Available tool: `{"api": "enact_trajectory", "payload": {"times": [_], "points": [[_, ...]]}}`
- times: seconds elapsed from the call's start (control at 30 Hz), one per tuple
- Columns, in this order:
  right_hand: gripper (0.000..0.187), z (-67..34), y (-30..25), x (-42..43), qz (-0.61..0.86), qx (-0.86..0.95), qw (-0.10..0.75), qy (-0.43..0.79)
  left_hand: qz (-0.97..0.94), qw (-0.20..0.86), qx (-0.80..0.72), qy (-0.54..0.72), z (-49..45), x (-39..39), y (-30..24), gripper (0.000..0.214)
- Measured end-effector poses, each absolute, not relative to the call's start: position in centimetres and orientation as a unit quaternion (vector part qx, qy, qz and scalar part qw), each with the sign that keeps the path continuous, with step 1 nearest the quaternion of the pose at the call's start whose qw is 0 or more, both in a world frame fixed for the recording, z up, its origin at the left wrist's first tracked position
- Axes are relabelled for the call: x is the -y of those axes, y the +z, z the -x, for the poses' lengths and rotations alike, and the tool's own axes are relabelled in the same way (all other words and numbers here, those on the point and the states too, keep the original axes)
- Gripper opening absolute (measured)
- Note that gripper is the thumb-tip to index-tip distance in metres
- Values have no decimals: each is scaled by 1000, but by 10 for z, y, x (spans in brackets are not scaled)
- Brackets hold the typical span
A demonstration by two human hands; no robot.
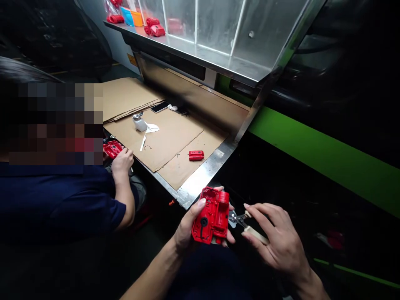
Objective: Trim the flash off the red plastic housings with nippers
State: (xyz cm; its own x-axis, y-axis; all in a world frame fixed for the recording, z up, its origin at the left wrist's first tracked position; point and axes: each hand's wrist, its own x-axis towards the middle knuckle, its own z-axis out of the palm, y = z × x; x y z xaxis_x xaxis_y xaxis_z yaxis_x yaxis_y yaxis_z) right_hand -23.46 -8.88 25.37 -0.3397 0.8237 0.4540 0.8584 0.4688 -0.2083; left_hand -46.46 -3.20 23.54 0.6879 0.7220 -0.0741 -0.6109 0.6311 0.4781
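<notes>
My left hand grips a red moulded plastic housing, open side up, just below the table's metal corner. My right hand holds small cutters with cream handles, their metal jaws touching the housing's right edge. Both hands are low in front of me, over my dark lap.
A co-worker in a dark blue shirt sits at left, a hand on another red part. The cardboard-covered table carries a small red piece, a white bottle and a phone. More red parts lie on the metal shelf above.
</notes>
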Motion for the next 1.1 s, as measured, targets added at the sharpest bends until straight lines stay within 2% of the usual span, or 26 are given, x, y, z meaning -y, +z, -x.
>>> {"api": "enact_trajectory", "payload": {"times": [0.17, 0.4, 0.53, 0.7, 0.77, 0.83, 0.9, 0.97, 1.03, 1.1], "points": [[47, 231, 251, 84, 495, 832, 248, -41, -213, 888, -146, 381, 462, 36, 237, 75], [49, 227, 252, 79, 482, 847, 214, -62, -240, 861, -209, 397, 460, 38, 246, 70], [41, 223, 255, 75, 482, 851, 194, -80, -269, 851, -239, 383, 456, 33, 248, 58], [32, 210, 249, 73, 470, 850, 219, -92, -289, 860, -241, 344, 443, 20, 239, 60], [29, 207, 238, 77, 483, 834, 261, -53, -281, 872, -226, 332, 435, 15, 235, 62], [26, 208, 224, 85, 530, 778, 336, 43, -270, 879, -202, 337, 426, 12, 235, 64], [30, 211, 211, 92, 573, 674, 434, 170, -267, 881, -181, 347, 419, 11, 238, 67], [37, 213, 203, 97, 593, 577, 495, 266, -266, 884, -166, 348, 413, 10, 241, 68], [39, 211, 204, 99, 610, 542, 494, 299, -256, 892, -148, 341, 409, 10, 242, 64], [36, 208, 212, 98, 633, 559, 456, 282, -242, 899, -130, 342, 406, 10, 240, 60]]}}
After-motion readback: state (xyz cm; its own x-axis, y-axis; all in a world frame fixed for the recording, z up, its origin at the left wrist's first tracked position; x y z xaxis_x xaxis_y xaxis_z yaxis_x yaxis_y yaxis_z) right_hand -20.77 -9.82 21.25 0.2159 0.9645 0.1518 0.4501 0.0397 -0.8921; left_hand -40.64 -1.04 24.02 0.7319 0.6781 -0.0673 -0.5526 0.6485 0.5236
